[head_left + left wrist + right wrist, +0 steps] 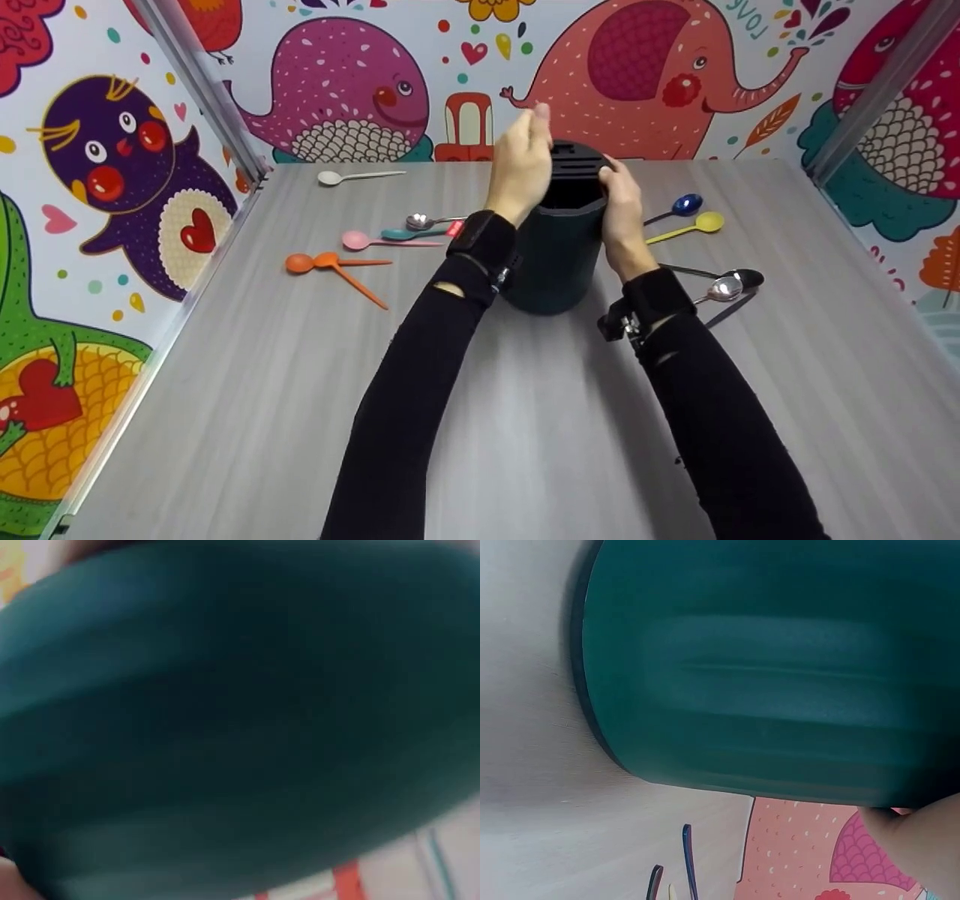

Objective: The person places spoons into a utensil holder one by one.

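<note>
A dark green cylindrical holder (559, 259) with a black slotted top insert (576, 160) stands upright on the table. Part of its top is a dark opening on the near side. My left hand (521, 165) grips it at the upper left, its fingers largely hidden behind the hand. On the right, my right hand (624, 214) holds the upper wall, fingertips at the rim. The holder's green wall (247, 712) fills most of the left wrist view, blurred. In the right wrist view, its base (604, 690) meets the table and part of my right hand (922, 840) shows at lower right.
To the left lie a white spoon (330, 178), a pink spoon (355, 240), a teal spoon (405, 234), a silver spoon (420, 221) and orange spoons (300, 262). To the right are blue (688, 204), yellow (709, 221), silver (724, 289) and black spoons (752, 278). Patterned walls enclose the table.
</note>
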### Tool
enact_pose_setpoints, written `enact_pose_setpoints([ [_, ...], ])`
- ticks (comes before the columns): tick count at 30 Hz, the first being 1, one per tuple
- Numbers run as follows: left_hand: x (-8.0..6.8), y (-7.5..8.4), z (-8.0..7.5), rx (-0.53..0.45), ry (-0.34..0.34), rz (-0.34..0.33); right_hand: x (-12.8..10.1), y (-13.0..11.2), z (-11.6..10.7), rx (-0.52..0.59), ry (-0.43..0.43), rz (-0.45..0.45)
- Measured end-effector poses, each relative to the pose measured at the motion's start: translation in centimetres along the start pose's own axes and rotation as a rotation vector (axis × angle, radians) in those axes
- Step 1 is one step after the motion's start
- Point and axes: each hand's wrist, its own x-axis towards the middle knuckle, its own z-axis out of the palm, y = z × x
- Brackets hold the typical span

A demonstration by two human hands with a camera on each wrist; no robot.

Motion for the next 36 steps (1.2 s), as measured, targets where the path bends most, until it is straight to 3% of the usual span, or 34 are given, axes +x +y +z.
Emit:
enact_pose_setpoints([
  [4,-0.2,-0.7,-0.1,0.351,-0.063,0.036,0.0,-0.1,0.0,-0.002,-0.003,-0.004],
  [7,-0.5,-1.4,-0.4,0.465,-0.077,0.027,-0.1,-0.1,0.1,-0.010,-0.009,-0.001],
  [15,-0.9,-2.3,-0.9,0.398,-0.119,0.013,-0.3,-0.3,0.0,0.011,-0.017,0.017],
  [21,-1.2,-2.4,-0.9,0.446,-0.171,0.020,-0.2,-0.1,0.0,0.021,-0.010,0.016],
  [36,-1.8,-3.5,-0.9,0.316,-0.096,0.058,-0.3,0.0,0.2,0.005,-0.011,0.006],
])
